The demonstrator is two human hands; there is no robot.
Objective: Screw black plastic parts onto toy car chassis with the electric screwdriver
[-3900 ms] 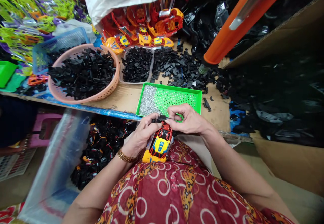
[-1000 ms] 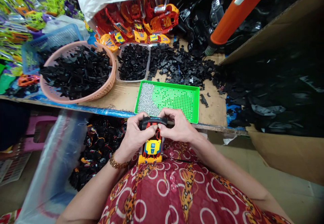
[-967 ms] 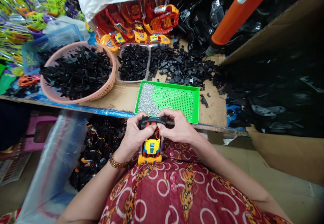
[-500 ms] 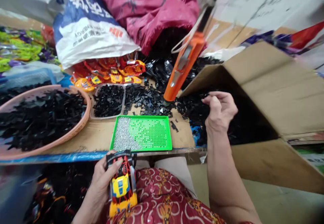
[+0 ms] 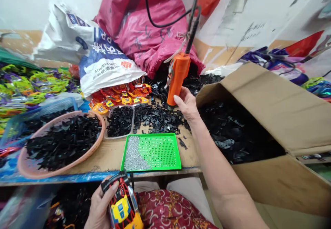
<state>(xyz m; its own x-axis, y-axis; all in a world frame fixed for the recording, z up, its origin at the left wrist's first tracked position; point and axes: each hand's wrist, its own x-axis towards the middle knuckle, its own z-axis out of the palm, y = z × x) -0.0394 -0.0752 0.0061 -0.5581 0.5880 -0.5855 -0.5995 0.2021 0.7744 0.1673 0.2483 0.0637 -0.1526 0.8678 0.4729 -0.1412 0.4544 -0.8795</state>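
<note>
So the right hand (image 5: 188, 105) just left the car (image 5: 121, 208) for the driver (image 5: 179, 75) behind the tray (image 5: 165, 149), can't tell if gripping; left hand (image 5: 99, 205) alone now clutches the car, tray's near side.

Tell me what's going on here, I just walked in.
A person's left hand holds a red and yellow toy car, while the right hand is against the lower end of a hanging orange electric screwdriver. On the table, a green tray holds small silver pieces, likely screws, at its left end. A peach basket of black plastic parts stands further left.
</note>
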